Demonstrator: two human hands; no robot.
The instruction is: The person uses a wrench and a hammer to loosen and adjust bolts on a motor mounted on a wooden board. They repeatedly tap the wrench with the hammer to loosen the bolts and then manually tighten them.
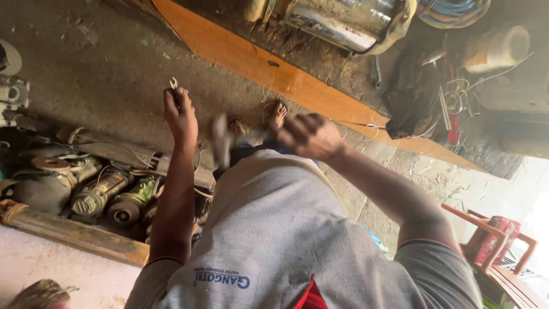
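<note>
Left hand (180, 111) fingers grip a wrench (173, 84), mostly hidden. Right hand (309, 136) fingers curl shut on a blurry hammer (222, 144)

A single head-worn camera looks steeply down the wearer's grey shirt (274, 229) and raised arms to the workshop floor (103, 68), close in, the frame tilted.
</note>
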